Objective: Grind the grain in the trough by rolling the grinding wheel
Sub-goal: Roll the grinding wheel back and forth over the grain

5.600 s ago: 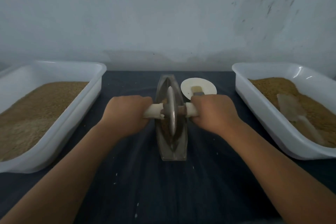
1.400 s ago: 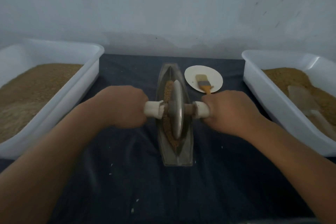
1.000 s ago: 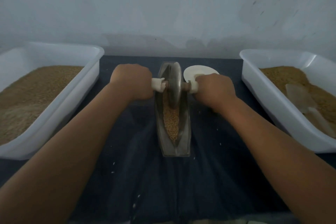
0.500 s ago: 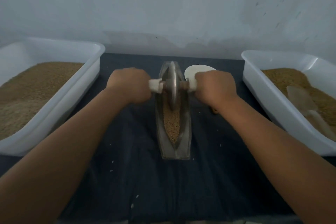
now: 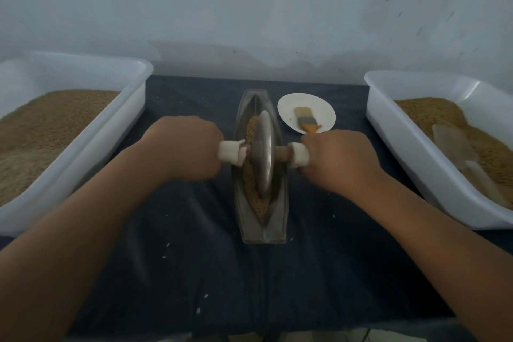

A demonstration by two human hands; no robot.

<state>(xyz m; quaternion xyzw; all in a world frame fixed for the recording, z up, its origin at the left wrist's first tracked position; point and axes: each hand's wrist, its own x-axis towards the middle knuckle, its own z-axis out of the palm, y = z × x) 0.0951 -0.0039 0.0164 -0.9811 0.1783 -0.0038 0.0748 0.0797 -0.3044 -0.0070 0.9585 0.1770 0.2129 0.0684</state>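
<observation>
Obs: wheel (image 5: 263, 158) now at mid-trough (image 5: 261, 233); 0.5 s ago at far end, so it rolls back toward near end. L hand (image 5: 186, 147) & R hand (image 5: 341, 158) both clenched on white grips (image 5: 229, 151) either side of trough. Grain (image 5: 259, 208) lies in trough ahead of & behind wheel and looks coarse, so prob. more passes needed. Brush (image 5: 305, 119) on plate (image 5: 288, 108), right of trough's far end, untouched.
</observation>
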